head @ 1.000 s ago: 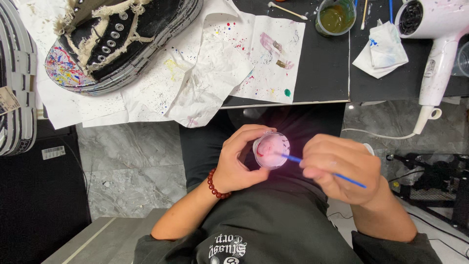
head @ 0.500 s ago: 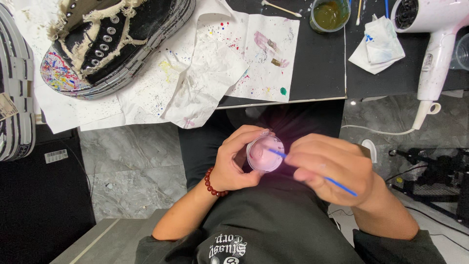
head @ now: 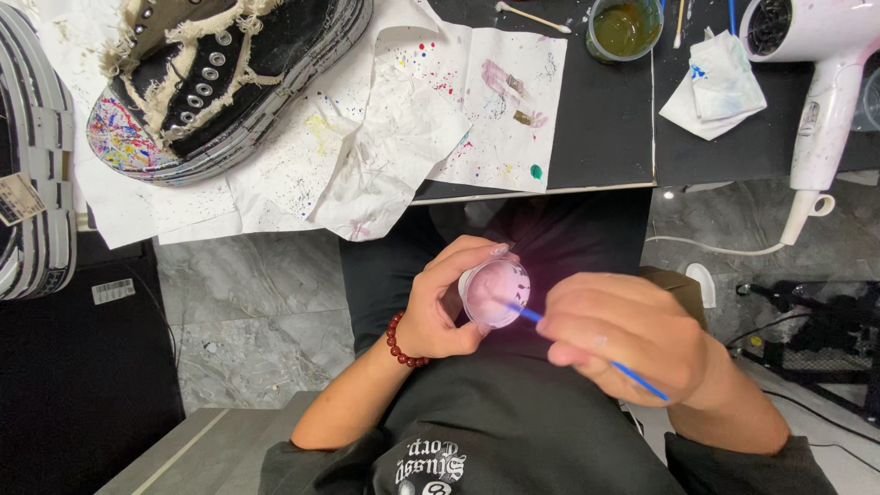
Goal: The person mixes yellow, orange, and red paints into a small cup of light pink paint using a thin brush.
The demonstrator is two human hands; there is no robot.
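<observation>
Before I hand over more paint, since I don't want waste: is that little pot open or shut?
Open: the small pot in the left hand shows its pale inside, and the blue brush reaches into it.

A paint-splattered black sneaker (head: 215, 78) on spattered paper (head: 385, 137), a murky water cup (head: 625, 27), a white hairdryer (head: 816, 82).

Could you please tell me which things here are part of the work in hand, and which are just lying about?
In hand:
left hand holding small pink cup
right hand holding blue brush

Lying about:
black shoe
spattered paper
white hairdryer
jar of murky liquid
</observation>
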